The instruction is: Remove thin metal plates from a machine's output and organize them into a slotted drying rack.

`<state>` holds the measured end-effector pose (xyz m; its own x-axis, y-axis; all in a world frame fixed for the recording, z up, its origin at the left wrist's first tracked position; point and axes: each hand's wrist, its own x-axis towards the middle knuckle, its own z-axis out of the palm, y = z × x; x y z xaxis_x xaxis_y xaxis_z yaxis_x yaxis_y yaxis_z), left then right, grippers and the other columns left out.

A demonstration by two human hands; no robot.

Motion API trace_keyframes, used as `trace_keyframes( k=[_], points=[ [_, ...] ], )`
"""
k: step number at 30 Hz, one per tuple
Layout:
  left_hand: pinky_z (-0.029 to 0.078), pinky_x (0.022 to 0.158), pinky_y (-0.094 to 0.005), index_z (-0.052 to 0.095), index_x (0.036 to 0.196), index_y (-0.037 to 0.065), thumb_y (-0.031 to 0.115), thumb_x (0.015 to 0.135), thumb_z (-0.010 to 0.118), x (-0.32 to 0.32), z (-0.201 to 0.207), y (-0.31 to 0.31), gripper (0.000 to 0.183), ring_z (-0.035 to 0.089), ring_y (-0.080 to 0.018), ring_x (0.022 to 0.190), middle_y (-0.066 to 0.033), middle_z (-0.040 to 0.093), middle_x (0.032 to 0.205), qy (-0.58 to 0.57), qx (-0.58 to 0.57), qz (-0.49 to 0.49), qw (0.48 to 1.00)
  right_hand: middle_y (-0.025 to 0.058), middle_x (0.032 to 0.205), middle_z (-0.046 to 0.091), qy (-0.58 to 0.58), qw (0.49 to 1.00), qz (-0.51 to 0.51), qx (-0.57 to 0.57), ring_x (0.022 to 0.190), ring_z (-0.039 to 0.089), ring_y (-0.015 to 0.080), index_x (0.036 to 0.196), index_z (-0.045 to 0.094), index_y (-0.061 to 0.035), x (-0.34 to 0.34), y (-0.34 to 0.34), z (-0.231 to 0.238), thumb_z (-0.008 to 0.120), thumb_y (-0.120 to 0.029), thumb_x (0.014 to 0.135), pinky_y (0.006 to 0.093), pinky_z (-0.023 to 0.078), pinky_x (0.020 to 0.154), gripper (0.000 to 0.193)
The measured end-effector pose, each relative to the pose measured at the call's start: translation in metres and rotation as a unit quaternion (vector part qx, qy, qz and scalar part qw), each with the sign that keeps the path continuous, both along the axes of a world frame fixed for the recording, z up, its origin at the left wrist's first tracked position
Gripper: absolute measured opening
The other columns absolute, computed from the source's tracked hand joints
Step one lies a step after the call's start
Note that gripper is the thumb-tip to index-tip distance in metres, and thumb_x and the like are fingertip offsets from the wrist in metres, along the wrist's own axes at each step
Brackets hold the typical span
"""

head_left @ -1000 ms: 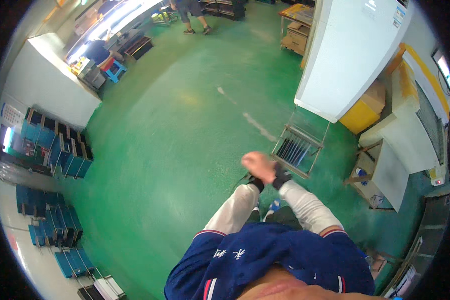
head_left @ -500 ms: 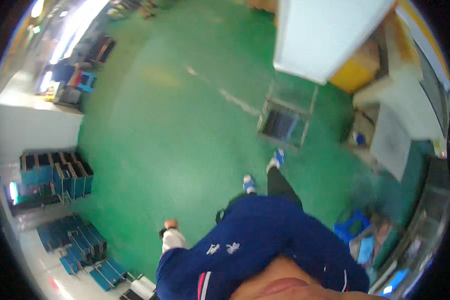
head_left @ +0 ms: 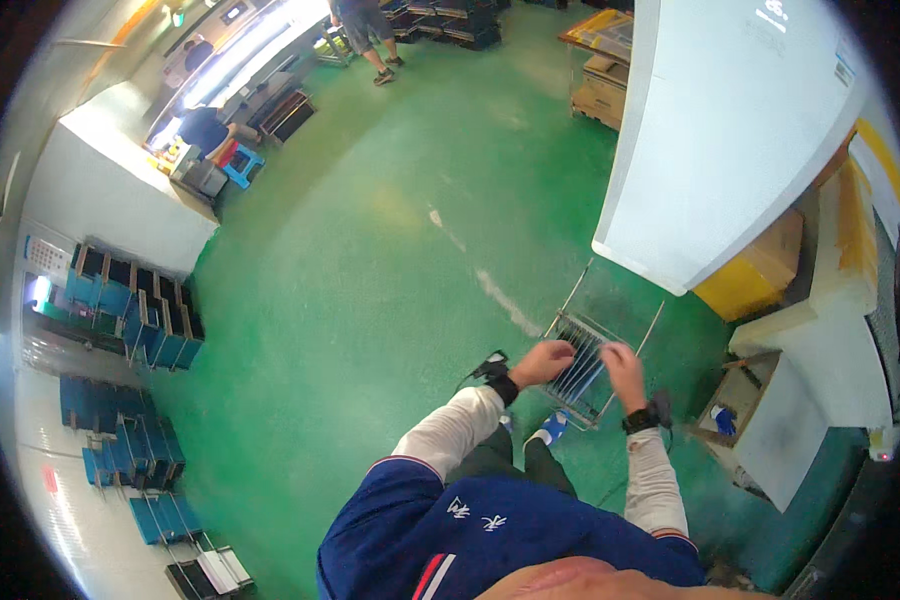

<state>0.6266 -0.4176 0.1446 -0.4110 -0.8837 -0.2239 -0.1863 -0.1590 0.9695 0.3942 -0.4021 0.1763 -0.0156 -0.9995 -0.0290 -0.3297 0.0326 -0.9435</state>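
Observation:
On the floor just in front of my feet stands a metal wire rack (head_left: 577, 418) with long rods rising from it. Thin dark, flat pieces (head_left: 582, 372) stand side by side inside it, a narrow gap between each. My left hand (head_left: 543, 363) is at the rack's left side, fingers bent toward the flat pieces and their tips hidden. Over the right side hangs my right hand (head_left: 625, 375), its fingers bent and smeared by motion. Whether either hand grips the rack or a piece cannot be made out.
A tall white cabinet (head_left: 710, 140) stands beyond the rack, beside a yellow-taped carton (head_left: 760, 270). To the right sits an open-fronted box (head_left: 770, 430). Blue racks (head_left: 160, 320) line the left wall. Two people, one standing (head_left: 365, 30) and one seated (head_left: 205, 130), are far off by a lit bench.
Both my arms have come forward and my hands now reach the rack; before, my left hand hung at my side and my right was not seen. The view has shifted and the rack appears lower.

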Motion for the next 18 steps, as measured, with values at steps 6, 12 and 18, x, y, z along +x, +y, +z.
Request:
trace_keyframes(
  k=[6,12,18],
  points=[
    [0.053,0.083,-0.0373,0.065,0.111,-0.002,0.024,0.085,0.069,-0.021,-0.036,0.0,0.037,0.067,-0.0266,0.087,-0.0112,0.07,0.094,-0.02,-0.352,-0.057,0.934,0.0115,0.088,0.067,0.189,0.948,0.131,-0.218,0.087,0.063,0.0315,0.096,0.069,-0.0061,0.107,-0.006,0.115,0.061,-0.018,0.083,0.0412,0.046,0.083,0.019],
    [0.053,0.082,-0.0371,0.064,0.111,-0.002,0.024,0.086,0.068,-0.001,-0.054,0.028,0.037,0.067,-0.0266,0.086,-0.0109,0.07,0.094,-0.026,-0.054,-0.086,0.995,0.0091,0.08,0.065,0.193,0.946,0.189,-0.179,0.079,0.06,0.0317,0.08,0.068,-0.0076,0.09,-0.01,0.064,0.057,-0.022,0.083,0.0437,0.044,0.075,0.018],
    [0.053,0.082,-0.037,0.064,0.112,-0.002,0.023,0.086,0.068,-0.012,-0.07,-0.003,0.037,0.067,-0.0265,0.085,-0.0106,0.07,0.093,-0.035,-0.049,-0.046,0.997,0.0129,0.074,0.06,0.209,0.936,0.246,-0.137,0.073,0.058,0.0346,0.075,0.061,-0.0048,0.088,-0.043,0.038,0.054,-0.02,0.083,0.0465,0.041,0.064,0.018]
  ],
)
